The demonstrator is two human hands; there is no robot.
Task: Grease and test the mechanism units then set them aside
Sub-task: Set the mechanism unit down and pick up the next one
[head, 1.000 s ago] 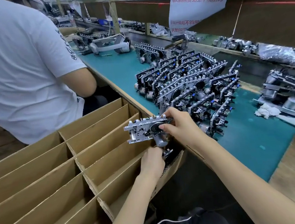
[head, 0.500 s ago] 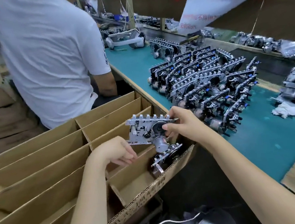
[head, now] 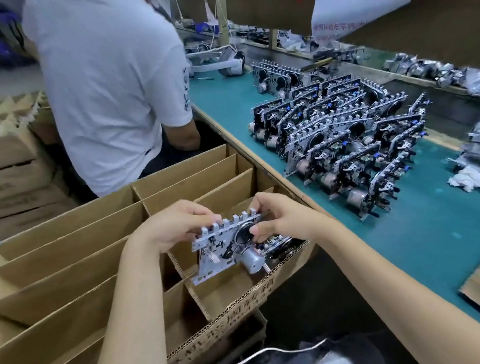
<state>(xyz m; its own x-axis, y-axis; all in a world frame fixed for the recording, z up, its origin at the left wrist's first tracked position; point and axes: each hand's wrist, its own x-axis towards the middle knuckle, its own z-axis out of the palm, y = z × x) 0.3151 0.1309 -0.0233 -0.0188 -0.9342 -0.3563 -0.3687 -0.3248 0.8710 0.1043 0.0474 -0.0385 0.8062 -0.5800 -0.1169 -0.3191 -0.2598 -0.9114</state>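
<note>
Since half a second ago my left hand [head: 176,227] has left the divider and taken the left end of the mechanism unit [head: 221,249]. The unit now hangs lower and tilted over the near right compartment of the cardboard box [head: 242,305]. Cardboard partitions split the box into long slots. In this compartment one second unit [head: 276,243] lies just behind the one I hold. So that is one in my hands and one in the box. A crowd of standing units [head: 342,142] is on the green mat [head: 438,238], too many and too overlapped to count. Both hands grip: my left fingers curl over the toothed top edge. My right hand [head: 282,218] pinches the right end, thumb on the black wheel. The silver motor [head: 252,260] points down towards the box.
</note>
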